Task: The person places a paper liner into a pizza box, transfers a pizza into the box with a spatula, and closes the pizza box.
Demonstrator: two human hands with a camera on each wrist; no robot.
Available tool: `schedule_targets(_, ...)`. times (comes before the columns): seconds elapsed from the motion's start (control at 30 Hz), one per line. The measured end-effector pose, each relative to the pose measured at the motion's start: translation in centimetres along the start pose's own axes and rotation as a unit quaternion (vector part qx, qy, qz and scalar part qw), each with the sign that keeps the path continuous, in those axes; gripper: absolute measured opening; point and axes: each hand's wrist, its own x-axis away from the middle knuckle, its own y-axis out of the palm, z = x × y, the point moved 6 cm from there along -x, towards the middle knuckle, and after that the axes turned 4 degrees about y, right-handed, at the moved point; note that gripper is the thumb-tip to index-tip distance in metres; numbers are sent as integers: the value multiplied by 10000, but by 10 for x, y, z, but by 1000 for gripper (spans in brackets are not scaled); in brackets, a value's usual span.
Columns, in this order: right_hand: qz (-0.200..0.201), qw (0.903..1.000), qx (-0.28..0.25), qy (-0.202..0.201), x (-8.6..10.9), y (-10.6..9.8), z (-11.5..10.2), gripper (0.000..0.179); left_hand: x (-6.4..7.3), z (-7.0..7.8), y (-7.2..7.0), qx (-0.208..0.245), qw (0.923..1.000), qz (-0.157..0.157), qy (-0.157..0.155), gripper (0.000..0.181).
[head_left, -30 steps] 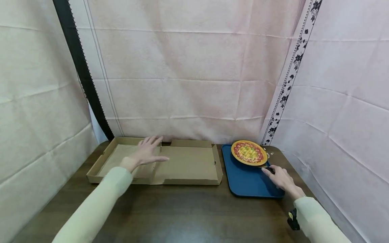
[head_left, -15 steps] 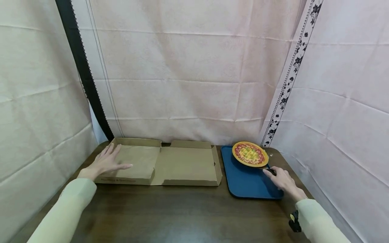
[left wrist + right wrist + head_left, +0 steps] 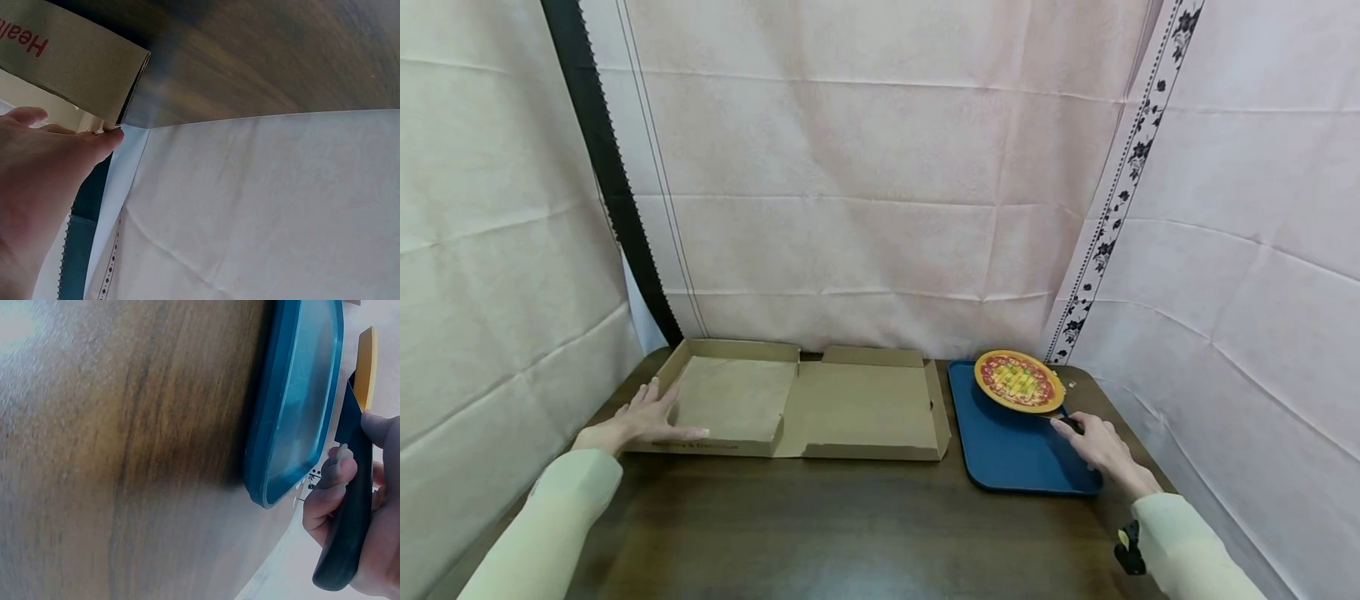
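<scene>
My right hand (image 3: 1101, 450) grips the black handle (image 3: 347, 531) of a pizza server, its fingers curled round it in the right wrist view. On the server's blade lies a round pizza (image 3: 1018, 379) with a yellow crust and red and yellow topping, raised above the far end of a blue tray (image 3: 1015, 471). To the left, an open cardboard pizza box (image 3: 865, 408) lies with its lid folded out to the right. My left hand (image 3: 632, 423) is at the box's near left corner, fingers extended; in the left wrist view a fingertip touches the corner of the box wall.
The brown wooden table (image 3: 850, 525) carries the box and tray. White cloth hangs (image 3: 865, 208) enclose it at the back and both sides. Small pale bits (image 3: 1071, 384) lie on the table beyond the tray's right side.
My left hand has moved left and nearer, from above the middle of the box to its near left corner. My right hand, the server and the pizza have hardly moved.
</scene>
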Motion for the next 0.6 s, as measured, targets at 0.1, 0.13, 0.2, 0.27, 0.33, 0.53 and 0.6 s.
schedule_targets(0.1, 16, 10000, 1, -25, 0, 0, -1, 81, 1, 0, -2, -40, 10000, 62, -6, 118)
schedule_targets(0.13, 20, 10000, -7, -27, 0, -1, -1, 81, 1, -1, -2, -33, 10000, 74, 1, 118)
schedule_targets(0.2, 11, 10000, -15, -21, 0, -1, -1, 80, 2, -2, -2, -31, 10000, 29, -16, 118)
schedule_targets(0.27, 4, 10000, -24, -19, 0, -2, -2, 81, 2, -3, -1, -32, 10000, -51, -49, 119)
schedule_targets(0.33, 13, 10000, 6, -25, 0, -2, -2, 81, 2, -4, 0, -20, 9999, -130, -61, 119)
schedule_targets(0.53, 110, 9999, -36, -62, 2, -7, -4, 79, 0, -2, 1, 5, 9999, -155, -2, 120)
schedule_targets(0.6, 102, 9999, -97, -70, 2, -8, -6, 79, 0, -3, 1, 13, 9998, -178, -4, 121)
